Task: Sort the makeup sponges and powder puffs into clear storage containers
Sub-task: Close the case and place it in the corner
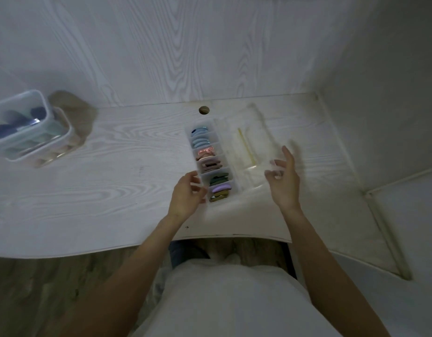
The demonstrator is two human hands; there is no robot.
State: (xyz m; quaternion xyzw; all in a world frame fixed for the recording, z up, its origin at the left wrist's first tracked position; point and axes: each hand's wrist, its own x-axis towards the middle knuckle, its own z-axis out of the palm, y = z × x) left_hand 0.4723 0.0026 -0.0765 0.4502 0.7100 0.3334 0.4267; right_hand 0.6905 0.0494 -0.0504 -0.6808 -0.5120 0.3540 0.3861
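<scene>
Divided organizer (211, 164): we note a clear, narrow box of small cells lying on the table (88, 186), straight ahead of us and between the two hands.
Long axis: it runs away from us, near end by the left hand, far end tipped slightly leftward toward the cable hole (204, 110).
Contents: we see flat powder puffs (200, 139) stacked on edge, blue in the far cells, then pink, brownish and dark green, with lilac and olive nearest; every visible cell looks filled.
Lid (246, 144): a clear panel lies open to the right of the cells, along the same axis; motion blur hides its hinge.
Left hand (187, 194): fingers curled against the near left corner of the organizer; we judge it braces or lightly grips the wall, though blur keeps us from being sure.
Right hand (281, 177): fingers loosely spread, holding nothing, hovering at the lid's near right edge; contact is unclear.
Nearer hand: left for the cells, right for the lid.
Stacked tubs (27, 132): clear lidded containers holding dark blue, rounded sponges (6, 130), well apart at far left.
Judgement: sorting appears nearly complete. We expect the next move to swing the lid leftward over the cells, across the long axis, while the left hand steadies the box.
Risk: a tall puff could catch the lid.
</scene>
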